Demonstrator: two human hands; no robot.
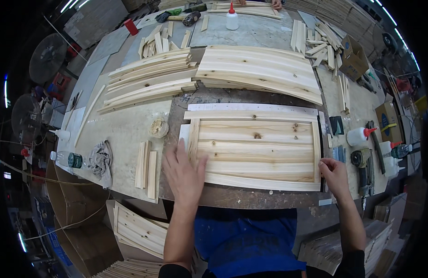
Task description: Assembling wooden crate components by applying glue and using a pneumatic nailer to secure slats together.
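A framed panel of knotty pine (pixel 255 150) lies flat before me, with narrow wooden strips along its sides. My left hand (pixel 182 173) is over the panel's left end, fingers spread, by the left end strip (pixel 194 139). At the opposite end my right hand (pixel 334 175) has thumb and forefinger pinched together beside the right end strip (pixel 316 153) and a dark straight bar (pixel 321 139). Whatever is in that pinch is too small to make out. A pale strip (pixel 251 109) runs along the panel's far side.
Beyond the panel are stacked boards (pixel 260 69) and bundled long strips (pixel 149 76). Left stand a tub of paste (pixel 158 127), short strips (pixel 146 169) and a rag (pixel 100 160). At right are a glue bottle (pixel 358 136) and a power tool (pixel 362 167). Another person's hands (pixel 276 4) show at the far edge.
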